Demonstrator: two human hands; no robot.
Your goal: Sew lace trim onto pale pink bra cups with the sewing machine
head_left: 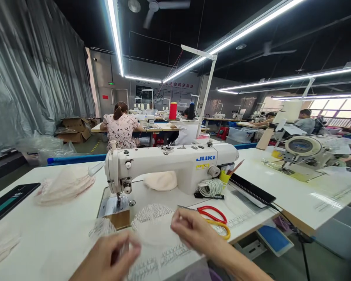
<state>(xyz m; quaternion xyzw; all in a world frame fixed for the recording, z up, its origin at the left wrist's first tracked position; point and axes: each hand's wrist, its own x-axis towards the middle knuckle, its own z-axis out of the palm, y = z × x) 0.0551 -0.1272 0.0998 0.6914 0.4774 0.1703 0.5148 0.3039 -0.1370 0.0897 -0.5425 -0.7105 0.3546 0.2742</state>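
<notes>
My left hand (pixel 109 253) is raised at the front edge of the white sewing table (pixel 61 238), thumb and fingers curled together and blurred. Opposite it, my right hand (pixel 193 230) is closed in a pinch; anything between the fingertips is too small to make out. Behind and between them lies a cream fabric piece (pixel 156 230) with pale threads along its top. A smaller fringed scrap (pixel 102 227) rests beyond my left hand. Scissors (pixel 213 214) with one red and one yellow handle lie beside my right hand. The white sewing machine (pixel 163 162) stands behind these.
Cream fabric stacks lie at the left (pixel 66 185) and near left corner (pixel 1 244), with a dark flat case (pixel 11 201) between. A cord coil (pixel 211 188), yellow cup (pixel 224 177) and black tablet (pixel 251 189) stand right. Another sewing machine (pixel 307 152) is farther right; people work beyond.
</notes>
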